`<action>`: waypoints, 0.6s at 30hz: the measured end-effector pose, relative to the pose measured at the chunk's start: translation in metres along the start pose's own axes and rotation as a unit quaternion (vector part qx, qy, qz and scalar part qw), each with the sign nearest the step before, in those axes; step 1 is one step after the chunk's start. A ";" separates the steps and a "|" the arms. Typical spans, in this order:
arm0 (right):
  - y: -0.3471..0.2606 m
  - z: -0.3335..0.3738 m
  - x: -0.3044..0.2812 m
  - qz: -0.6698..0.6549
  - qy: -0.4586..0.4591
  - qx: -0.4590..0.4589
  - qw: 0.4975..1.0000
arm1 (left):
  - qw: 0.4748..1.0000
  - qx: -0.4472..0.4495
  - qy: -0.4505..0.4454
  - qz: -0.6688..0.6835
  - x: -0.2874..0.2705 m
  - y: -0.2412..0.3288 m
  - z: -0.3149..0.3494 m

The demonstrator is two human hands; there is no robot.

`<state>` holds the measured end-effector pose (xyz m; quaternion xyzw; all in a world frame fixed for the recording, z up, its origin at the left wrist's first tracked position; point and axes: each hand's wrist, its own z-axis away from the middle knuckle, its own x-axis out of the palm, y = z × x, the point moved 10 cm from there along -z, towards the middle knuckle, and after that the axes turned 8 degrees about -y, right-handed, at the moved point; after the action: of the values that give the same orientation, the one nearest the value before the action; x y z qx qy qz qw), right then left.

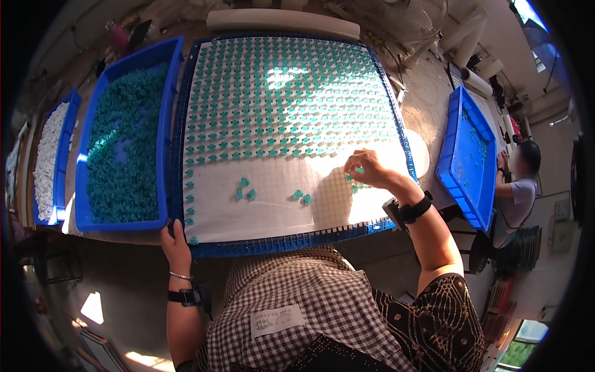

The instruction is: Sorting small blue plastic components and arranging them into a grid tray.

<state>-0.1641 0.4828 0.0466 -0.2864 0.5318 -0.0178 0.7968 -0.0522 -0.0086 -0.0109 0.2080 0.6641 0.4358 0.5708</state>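
A white gridded sheet [273, 198] lies on a blue-edged board in front of me, set with many rows of small teal flower-like pieces [254, 115]. My right hand [370, 170] is over the sheet's right side, finger and thumb pinched on one small teal piece, mostly hidden by the fingers. A few teal pieces lie just under this hand. Two small groups of loose teal pieces [246, 189] sit on the bare near part. My left hand [176, 247] is at the board's near left corner, beside the blue tray's corner, with thumb and finger apart.
At the left, a blue tray [162, 211] holds a heap of teal pieces; beyond it another blue tray [61, 211] holds white pieces. A third blue tray [452, 158] with scattered teal pieces stands right, near a seated person [519, 198]. A pale roll [285, 22] lies behind the board.
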 end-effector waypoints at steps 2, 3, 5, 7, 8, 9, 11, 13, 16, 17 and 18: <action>0.005 -0.004 0.002 -0.012 -0.004 0.007 1.000 | 1.000 0.001 -0.001 0.005 0.000 -0.001 0.000; 0.008 -0.005 0.003 -0.024 -0.010 0.016 1.000 | 1.000 0.002 0.000 0.007 0.000 -0.001 0.000; 0.013 -0.008 0.004 -0.039 -0.014 0.031 0.999 | 1.000 -0.003 -0.001 0.006 0.001 -0.001 -0.001; 0.024 -0.007 0.008 -0.055 -0.018 0.048 0.997 | 1.000 0.003 -0.002 0.004 0.002 0.000 -0.001; 0.030 -0.005 0.003 -0.043 0.026 0.034 0.998 | 1.000 0.008 -0.003 0.000 0.003 0.001 -0.002; 0.022 -0.005 -0.005 -0.030 0.068 0.017 0.997 | 1.000 0.007 -0.002 0.000 0.002 0.000 -0.001; 0.011 0.002 -0.010 0.000 0.070 0.005 0.998 | 1.000 -0.002 0.000 0.004 0.000 -0.002 0.000; 0.002 0.006 -0.014 0.030 0.074 -0.003 0.997 | 1.000 -0.003 0.000 -0.001 -0.001 -0.002 0.001; -0.007 0.011 -0.018 0.108 0.107 -0.067 0.986 | 1.000 -0.006 -0.007 -0.003 0.000 0.002 0.000; 0.009 0.006 -0.023 0.031 0.129 -0.055 0.990 | 1.000 -0.010 -0.013 -0.001 0.002 0.003 -0.001; 0.020 0.002 -0.030 -0.047 0.150 -0.046 0.986 | 1.000 -0.009 -0.013 -0.001 0.002 0.003 -0.001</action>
<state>-0.1805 0.5101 0.0625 -0.3411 0.6318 -0.0738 0.6921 -0.0542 -0.0056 -0.0091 0.2084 0.6525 0.4386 0.5818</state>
